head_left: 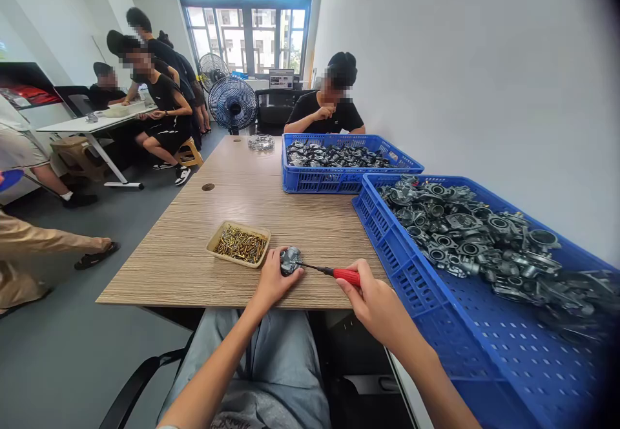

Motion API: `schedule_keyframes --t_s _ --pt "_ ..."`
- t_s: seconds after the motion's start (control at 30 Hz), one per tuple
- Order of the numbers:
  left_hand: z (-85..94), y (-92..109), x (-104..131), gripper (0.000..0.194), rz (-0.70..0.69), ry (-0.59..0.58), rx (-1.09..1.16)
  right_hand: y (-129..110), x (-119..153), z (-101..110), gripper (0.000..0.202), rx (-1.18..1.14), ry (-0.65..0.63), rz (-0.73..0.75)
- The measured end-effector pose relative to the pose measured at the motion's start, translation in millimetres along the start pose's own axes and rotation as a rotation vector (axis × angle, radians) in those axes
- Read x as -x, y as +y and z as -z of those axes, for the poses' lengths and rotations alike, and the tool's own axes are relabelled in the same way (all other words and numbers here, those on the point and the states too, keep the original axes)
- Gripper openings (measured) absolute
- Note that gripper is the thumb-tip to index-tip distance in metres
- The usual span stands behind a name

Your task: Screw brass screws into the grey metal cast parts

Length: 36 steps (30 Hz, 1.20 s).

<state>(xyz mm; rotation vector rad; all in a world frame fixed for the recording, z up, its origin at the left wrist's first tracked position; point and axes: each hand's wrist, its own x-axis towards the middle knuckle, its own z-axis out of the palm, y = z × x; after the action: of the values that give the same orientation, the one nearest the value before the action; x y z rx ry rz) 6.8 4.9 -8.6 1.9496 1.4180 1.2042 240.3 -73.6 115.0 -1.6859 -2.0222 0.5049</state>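
Note:
My left hand (276,278) is closed around a small grey metal carburetor body (290,260), holding it on the wooden table near its front edge. My right hand (372,293) grips the red handle of a screwdriver (346,276). Its dark shaft points left and the tip meets the right side of the carburetor body; the exact contact point is too small to make out. Just left of my left hand stands a cream plastic tray (212,248) with many small brass screw-like pieces (239,243) in it.
A blue crate (411,274) of metal carburetor bodies (465,229) stands at the right. Behind it, another blue crate (320,180) holds similar parts. A person (334,103) sits across the table (179,261). Fans and several other people are at the left.

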Motion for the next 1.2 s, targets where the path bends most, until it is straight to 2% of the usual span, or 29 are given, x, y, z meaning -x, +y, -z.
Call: schedule_keyframes --t_s 0.3,0.6,0.83,1.03,1.2 --pt "-0.2 -0.6 -0.1 0.055 0.001 0.002 0.008 -6.1 4.1 3.8 0.017 -0.162 -0.077 0.122" --pt "0.9 1.4 -0.2 0.055 0.009 -0.004 0.001 -1.0 2.2 -3.8 0.016 -0.001 -0.002 -0.004" --pt "0.2 -0.2 -0.4 0.054 0.000 -0.001 -0.001 -3.0 3.4 -0.6 0.014 -0.111 -0.044 0.109" --pt "0.7 -0.3 -0.2 0.054 0.005 -0.002 -0.007 0.7 0.9 -6.2 0.020 0.042 0.034 -0.005" --pt "1.1 0.3 -0.3 0.054 0.006 -0.004 0.006 0.6 2.0 -2.9 0.018 -0.053 -0.010 0.127"
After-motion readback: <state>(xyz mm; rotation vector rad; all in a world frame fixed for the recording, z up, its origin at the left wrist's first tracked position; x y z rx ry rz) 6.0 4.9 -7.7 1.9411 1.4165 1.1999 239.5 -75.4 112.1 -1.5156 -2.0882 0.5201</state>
